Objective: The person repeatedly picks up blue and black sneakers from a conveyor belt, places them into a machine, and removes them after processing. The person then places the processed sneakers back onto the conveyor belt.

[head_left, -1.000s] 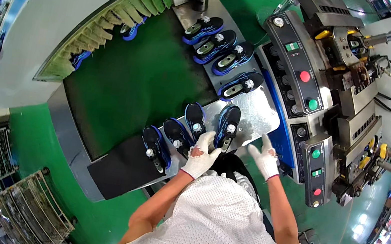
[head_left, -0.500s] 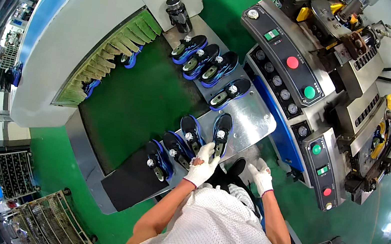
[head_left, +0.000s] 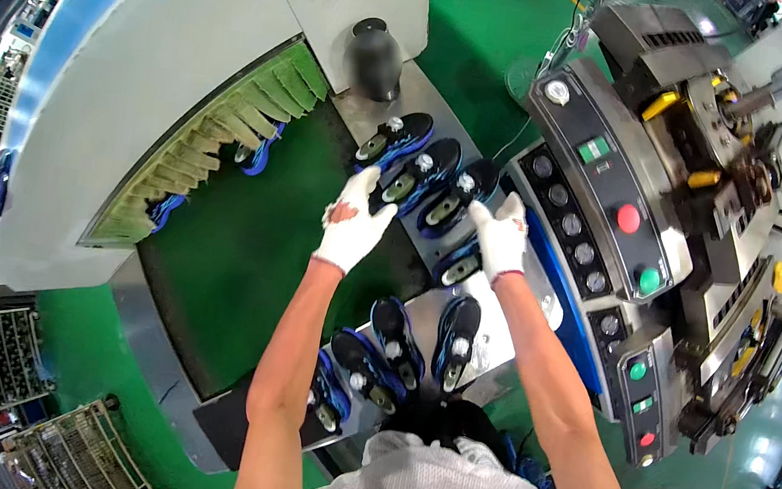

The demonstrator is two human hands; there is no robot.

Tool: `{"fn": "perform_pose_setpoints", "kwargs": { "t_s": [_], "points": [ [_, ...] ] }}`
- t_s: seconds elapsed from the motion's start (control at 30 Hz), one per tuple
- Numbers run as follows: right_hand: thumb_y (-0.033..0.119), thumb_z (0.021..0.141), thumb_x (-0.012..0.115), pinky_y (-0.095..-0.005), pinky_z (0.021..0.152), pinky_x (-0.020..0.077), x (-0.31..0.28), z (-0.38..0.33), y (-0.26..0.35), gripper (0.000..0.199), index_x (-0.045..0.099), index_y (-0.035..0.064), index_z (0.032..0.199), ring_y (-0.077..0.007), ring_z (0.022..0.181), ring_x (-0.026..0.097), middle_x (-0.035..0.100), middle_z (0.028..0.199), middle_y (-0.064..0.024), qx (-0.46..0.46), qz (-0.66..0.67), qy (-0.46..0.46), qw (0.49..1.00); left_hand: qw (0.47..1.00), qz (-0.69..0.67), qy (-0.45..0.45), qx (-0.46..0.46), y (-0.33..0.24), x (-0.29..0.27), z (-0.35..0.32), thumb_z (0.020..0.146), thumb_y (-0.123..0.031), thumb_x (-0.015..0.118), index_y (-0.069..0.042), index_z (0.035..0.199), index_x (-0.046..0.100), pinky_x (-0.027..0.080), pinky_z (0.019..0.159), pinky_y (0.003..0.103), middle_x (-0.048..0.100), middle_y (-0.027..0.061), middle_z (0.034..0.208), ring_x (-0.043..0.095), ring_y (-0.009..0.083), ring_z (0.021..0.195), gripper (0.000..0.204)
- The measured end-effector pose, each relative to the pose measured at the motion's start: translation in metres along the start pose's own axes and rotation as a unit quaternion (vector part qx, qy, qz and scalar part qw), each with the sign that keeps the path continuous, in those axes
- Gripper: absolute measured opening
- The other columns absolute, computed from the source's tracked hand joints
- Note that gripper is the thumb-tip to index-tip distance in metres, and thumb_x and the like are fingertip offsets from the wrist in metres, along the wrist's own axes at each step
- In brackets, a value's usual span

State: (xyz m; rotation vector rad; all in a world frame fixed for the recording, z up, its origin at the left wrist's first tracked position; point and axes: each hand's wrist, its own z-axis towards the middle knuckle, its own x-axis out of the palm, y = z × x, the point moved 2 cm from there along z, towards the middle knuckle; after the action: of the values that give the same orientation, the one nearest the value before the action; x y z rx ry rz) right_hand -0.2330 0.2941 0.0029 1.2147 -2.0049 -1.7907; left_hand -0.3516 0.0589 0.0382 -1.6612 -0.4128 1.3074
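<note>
Left: grey hood with green flap curtain [head_left: 225, 134] at the mouth, dark green belt [head_left: 237, 262] below it, wide bare stretch. Left hand [head_left: 354, 221] gloved, fingers loosely spread, holding nothing, over the belt's right edge just beside the far row of blue-black shoes [head_left: 418, 176]. Right hand [head_left: 500, 241] gloved, open, above the fourth shoe [head_left: 457, 267] of that row; contact unclear. Near row of shoes [head_left: 395, 351] on metal plate by the torso. Right: control panel [head_left: 603, 246] close to right forearm.

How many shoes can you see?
10: four far shoes by the hands, four near shoes by the body, two under the green flaps. More may be hidden.
</note>
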Motion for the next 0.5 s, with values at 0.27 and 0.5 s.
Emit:
{"fn": "perform_pose_setpoints", "kwargs": {
  "t_s": [0.27, 0.5],
  "points": [
    [0.019, 0.076, 0.082, -0.0376, 0.074, 0.0549, 0.106, 0.032, -0.059, 0.069, 0.048, -0.0045, 0.131, -0.0264, 0.082, 0.07, 0.071, 0.096, -0.0153, 0.03, -0.103, -0.119, 0.987, 0.965, 0.193, 0.158, -0.077, 0.06, 0.088, 0.086, 0.08, -0.039, 0.079, -0.005, 0.151, 0.04, 0.048, 0.104, 0.05, 0.067, 0.0225, 0.129, 0.064, 0.0393, 0.121, 0.088],
    [0.037, 0.074, 0.079, -0.0388, 0.079, 0.055, 0.059, 0.021, -0.03, 0.051, 0.067, -0.0033, 0.103, -0.0274, 0.081, 0.071, 0.074, 0.087, -0.0157, 0.217, -0.141, -0.025, 0.965, 0.95, 0.188, 0.196, -0.152, 0.056, 0.078, 0.074, 0.079, -0.057, 0.074, 0.003, 0.139, 0.051, 0.047, 0.106, 0.051, 0.061, 0.0311, 0.133, 0.062, 0.0434, 0.123, 0.088]
  ]
}}
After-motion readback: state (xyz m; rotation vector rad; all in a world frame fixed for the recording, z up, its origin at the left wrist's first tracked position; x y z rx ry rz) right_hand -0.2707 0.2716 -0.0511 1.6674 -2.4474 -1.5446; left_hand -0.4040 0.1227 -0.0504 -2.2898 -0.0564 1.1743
